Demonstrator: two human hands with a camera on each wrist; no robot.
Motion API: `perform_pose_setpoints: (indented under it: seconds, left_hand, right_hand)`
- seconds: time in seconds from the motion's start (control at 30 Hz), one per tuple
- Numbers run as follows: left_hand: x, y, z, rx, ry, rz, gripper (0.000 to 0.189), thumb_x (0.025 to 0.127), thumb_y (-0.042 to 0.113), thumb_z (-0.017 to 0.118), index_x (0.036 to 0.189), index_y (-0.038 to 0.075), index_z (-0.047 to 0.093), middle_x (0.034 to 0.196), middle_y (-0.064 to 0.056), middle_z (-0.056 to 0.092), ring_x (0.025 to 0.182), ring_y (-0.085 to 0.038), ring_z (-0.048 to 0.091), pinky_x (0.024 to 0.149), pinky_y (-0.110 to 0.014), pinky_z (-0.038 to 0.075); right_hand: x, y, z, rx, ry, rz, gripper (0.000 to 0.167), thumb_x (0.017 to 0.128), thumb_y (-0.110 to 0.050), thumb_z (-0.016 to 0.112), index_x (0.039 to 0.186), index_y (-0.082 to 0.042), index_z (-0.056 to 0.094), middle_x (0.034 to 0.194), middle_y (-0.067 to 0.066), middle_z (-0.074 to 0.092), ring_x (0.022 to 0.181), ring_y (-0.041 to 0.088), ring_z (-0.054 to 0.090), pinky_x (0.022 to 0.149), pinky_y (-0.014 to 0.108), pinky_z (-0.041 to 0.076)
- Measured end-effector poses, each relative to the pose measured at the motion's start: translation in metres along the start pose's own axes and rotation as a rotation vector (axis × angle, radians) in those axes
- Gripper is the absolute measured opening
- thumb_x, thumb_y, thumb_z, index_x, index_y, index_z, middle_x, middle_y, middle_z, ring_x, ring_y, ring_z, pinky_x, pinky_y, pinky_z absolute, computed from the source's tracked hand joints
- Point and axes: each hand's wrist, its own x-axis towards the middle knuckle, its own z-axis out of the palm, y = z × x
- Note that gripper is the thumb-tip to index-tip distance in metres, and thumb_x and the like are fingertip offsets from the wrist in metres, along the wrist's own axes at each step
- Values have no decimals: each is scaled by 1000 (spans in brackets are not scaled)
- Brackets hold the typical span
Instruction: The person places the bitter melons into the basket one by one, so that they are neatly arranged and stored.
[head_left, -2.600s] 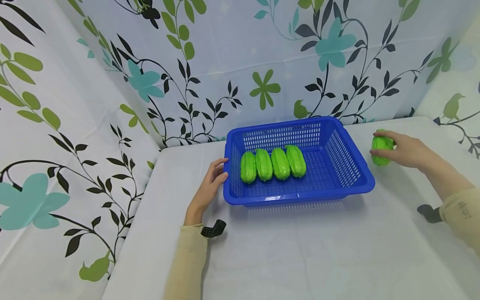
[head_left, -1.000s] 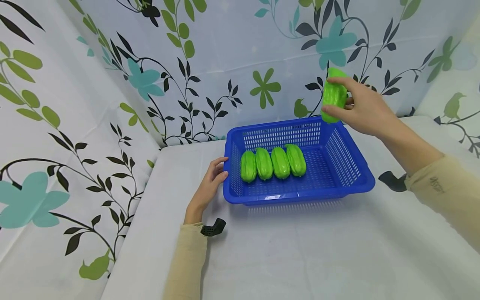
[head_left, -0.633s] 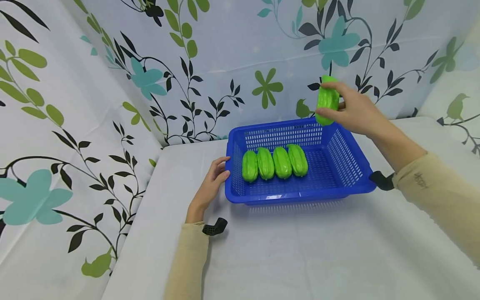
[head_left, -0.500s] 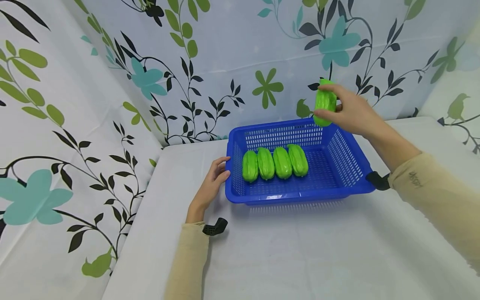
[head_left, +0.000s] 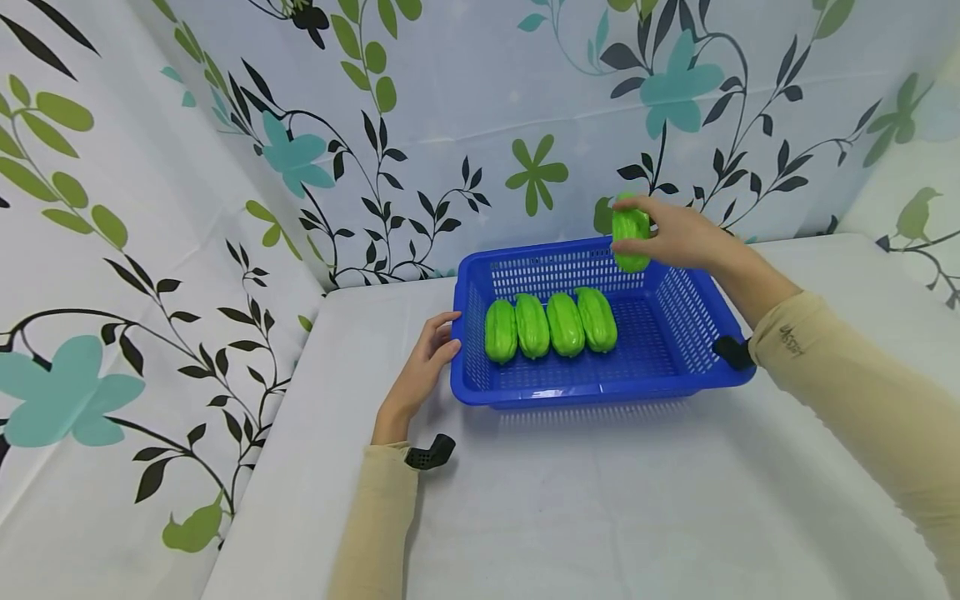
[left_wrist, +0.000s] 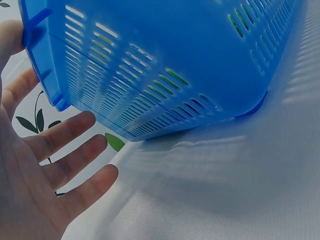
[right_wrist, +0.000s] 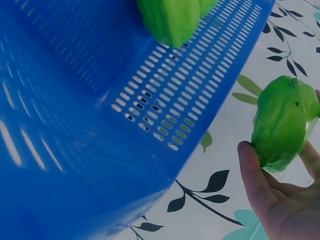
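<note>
My right hand (head_left: 678, 237) pinches a ridged, glossy green pepper (head_left: 631, 242) between thumb and fingers. It holds the pepper upright above the back rim of a blue plastic basket (head_left: 570, 395). In the right wrist view this pepper (right_wrist: 282, 122) appears beyond the basket's wall (right_wrist: 170, 100), thumb against its side. Several matching peppers (head_left: 565, 325) lie side by side in the left half of the basket. My left hand (head_left: 420, 371) is at the basket's left end, fingertips at the rim. In the left wrist view, the left hand's (left_wrist: 35, 170) lower fingers extend loosely beside the slotted wall (left_wrist: 125, 90).
The basket stands on a white-covered table (head_left: 570, 500). Behind it hangs a cloth (head_left: 450, 100) printed with leaves and flowers, continuing along the left side. A small black device (head_left: 430, 454) sits at the left wrist, another (head_left: 732, 352) at the right.
The right hand picked the pepper up from right of the basket, raised it, then moved it left and down to the back rim. The left hand has stayed at the basket's left end.
</note>
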Motion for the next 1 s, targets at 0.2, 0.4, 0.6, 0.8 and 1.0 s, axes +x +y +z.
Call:
perform_pose_setpoints:
  seconds: [0.2, 0.4, 0.6, 0.8, 1.0]
  left_hand:
    - [0, 1, 0, -7, -8, 4, 47, 103, 16, 44, 148, 7, 31, 143, -25, 42, 132, -36, 40, 108, -52, 34]
    - [0, 1, 0, -3, -9, 4, 47, 103, 16, 44, 148, 8, 31, 144, -25, 42, 133, -36, 40, 109, -52, 34]
    - [1, 1, 0, 0, -8, 10, 48, 103, 16, 45, 148, 7, 31, 143, -25, 42, 132, -36, 41, 108, -52, 35]
    - [6, -20, -2, 1, 8, 22, 46, 104, 21, 46, 148, 16, 33, 144, -21, 43, 132, -34, 41, 108, -53, 35]
    - [9, -34, -4, 1, 16, 32, 45, 104, 24, 46, 147, 21, 34, 143, -17, 45, 132, -30, 42, 108, -52, 36]
  right_hand:
    - [8, 0, 7, -98, -85, -20, 69, 93, -46, 62, 149, -14, 35, 134, 28, 50, 118, 47, 48, 95, 65, 38]
    - [11, 3, 13, -123, -212, -21, 65, 93, -41, 63, 146, -10, 40, 149, 29, 35, 133, 52, 33, 102, 68, 30]
    - [10, 3, 16, -141, -264, -3, 62, 92, -43, 65, 143, -14, 44, 149, 26, 36, 131, 50, 36, 102, 68, 31]
    - [11, 8, 21, -165, -299, -5, 62, 92, -42, 65, 143, -12, 45, 149, 27, 36, 133, 51, 33, 102, 68, 31]
    - [16, 14, 27, -82, -414, 14, 63, 94, -34, 65, 144, -5, 41, 148, 30, 31, 119, 44, 51, 86, 48, 54]
